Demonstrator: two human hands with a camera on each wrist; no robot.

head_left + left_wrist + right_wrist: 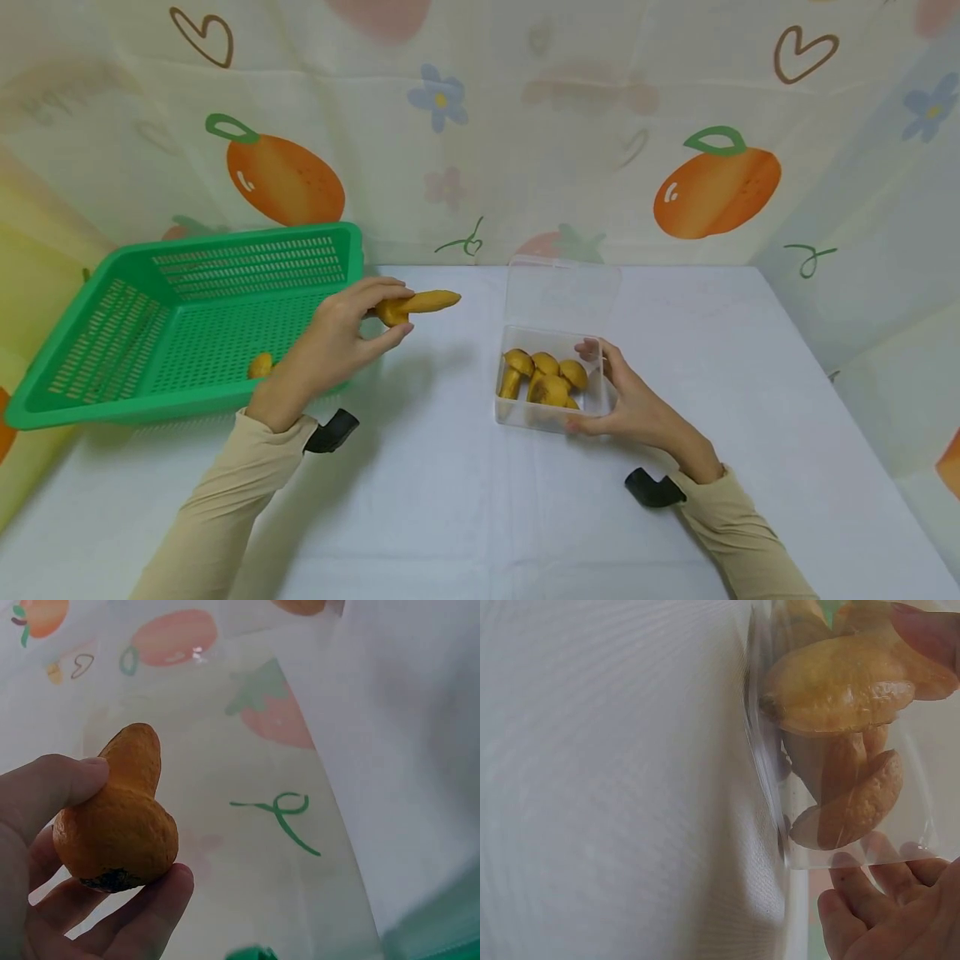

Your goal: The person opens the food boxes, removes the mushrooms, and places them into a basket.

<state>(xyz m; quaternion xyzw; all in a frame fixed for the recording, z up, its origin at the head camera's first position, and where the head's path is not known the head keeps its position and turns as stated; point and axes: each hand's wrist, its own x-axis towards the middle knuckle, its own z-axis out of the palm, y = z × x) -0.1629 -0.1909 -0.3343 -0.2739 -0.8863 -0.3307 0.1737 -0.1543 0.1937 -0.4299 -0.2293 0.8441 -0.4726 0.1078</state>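
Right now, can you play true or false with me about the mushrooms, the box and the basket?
1. The left hand holds a mushroom. True.
2. The box is empty. False: several mushrooms lie inside it.
3. The right hand grips the box. True.
4. The basket is red. False: it is green.
5. One small mushroom is in the basket. True.
6. The box has its lid shut on top. False: the lid stands open behind it.
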